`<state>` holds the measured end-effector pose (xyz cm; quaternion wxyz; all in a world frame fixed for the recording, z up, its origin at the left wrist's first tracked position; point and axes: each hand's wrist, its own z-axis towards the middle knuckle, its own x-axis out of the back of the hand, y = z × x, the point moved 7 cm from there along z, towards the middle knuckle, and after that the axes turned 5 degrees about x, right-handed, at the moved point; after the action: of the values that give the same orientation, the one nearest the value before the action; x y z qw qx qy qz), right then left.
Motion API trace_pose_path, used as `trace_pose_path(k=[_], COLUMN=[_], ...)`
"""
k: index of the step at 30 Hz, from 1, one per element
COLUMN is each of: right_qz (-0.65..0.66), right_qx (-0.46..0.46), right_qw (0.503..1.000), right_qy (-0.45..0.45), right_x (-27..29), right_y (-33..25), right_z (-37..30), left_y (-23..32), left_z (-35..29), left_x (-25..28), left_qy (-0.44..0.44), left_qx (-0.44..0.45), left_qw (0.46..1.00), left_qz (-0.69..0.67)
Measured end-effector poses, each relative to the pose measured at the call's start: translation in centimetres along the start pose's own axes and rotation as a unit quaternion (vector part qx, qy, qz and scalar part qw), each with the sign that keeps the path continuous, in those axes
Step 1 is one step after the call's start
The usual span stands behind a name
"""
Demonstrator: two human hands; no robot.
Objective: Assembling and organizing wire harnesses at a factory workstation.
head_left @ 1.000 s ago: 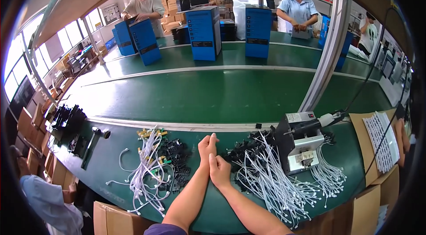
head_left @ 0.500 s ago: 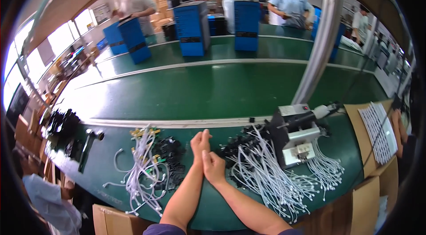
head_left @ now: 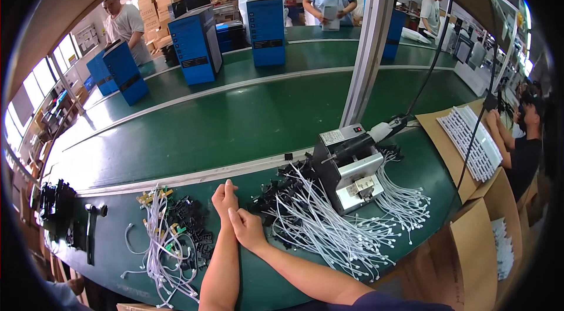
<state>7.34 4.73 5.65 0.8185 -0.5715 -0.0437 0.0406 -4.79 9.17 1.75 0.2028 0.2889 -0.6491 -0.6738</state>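
My left hand (head_left: 225, 196) rests over the green table, loosely closed, with no object showing in it. Against its wrist lies my right hand (head_left: 248, 230), the thumb along the wrist and the other fingers curled and partly hidden. Left of my hands are small black plastic parts (head_left: 195, 223) and a loose bundle of white cables (head_left: 157, 240) with yellowish and green ends. On my right, a larger heap of white cables (head_left: 335, 229) with white plugs fans out from black pieces (head_left: 288, 182). Behind that heap stands a black and silver bench machine (head_left: 348, 167).
A metal post (head_left: 370, 46) rises behind the machine. Beyond the pale rail runs a green conveyor (head_left: 235, 117), with blue boxes (head_left: 267, 32) farther back. Cardboard with white parts (head_left: 470, 140) sits at right. A black-handled tool (head_left: 91, 234) lies at left. Several people stand around.
The view has swung to the right, so the table and boxes sit farther left. My hands stay together. A person across the conveyor now holds up a grey box.
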Motion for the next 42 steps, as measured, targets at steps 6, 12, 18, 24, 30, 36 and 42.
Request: trace_pose_path(k=[6, 12, 18, 24, 30, 36, 42], right_qz=[-0.003, 0.000, 0.000, -0.007, -0.002, -0.008, -0.002], right_qx=[0.005, -0.002, -0.006, -0.008, -0.006, -0.009, -0.010], right_qw=[1.000, 1.000, 1.000, 1.000, 1.000, 1.000, 1.000], right_qy=[0.004, -0.005, -0.008, -0.015, -0.016, -0.018, -0.012], right_x=[-0.03, -0.03, -0.17, -0.15, -0.16, -0.04, -0.14], right_y=[-0.04, 0.03, 0.15, 0.14, 0.05, -0.06, 0.11], right_z=[-0.02, 0.03, 0.01, 0.00, -0.05, 0.05, -0.01], left_y=[0.45, 0.20, 0.24, 0.13, -0.05, 0.18, -0.28], left_z=[-0.40, 0.00, 0.02, 0.05, 0.06, -0.17, 0.36], left_x=[-0.02, -0.05, -0.03, -0.05, 0.04, -0.15, 0.06], left_qy=[-0.001, -0.007, -0.012, -0.009, -0.011, -0.005, -0.015], left_qx=[0.007, -0.009, -0.002, -0.007, -0.004, 0.011, -0.011], left_qw=[1.000, 1.000, 1.000, 1.000, 1.000, 1.000, 1.000], left_qz=[-0.013, 0.001, -0.005, -0.004, -0.007, -0.008, -0.018])
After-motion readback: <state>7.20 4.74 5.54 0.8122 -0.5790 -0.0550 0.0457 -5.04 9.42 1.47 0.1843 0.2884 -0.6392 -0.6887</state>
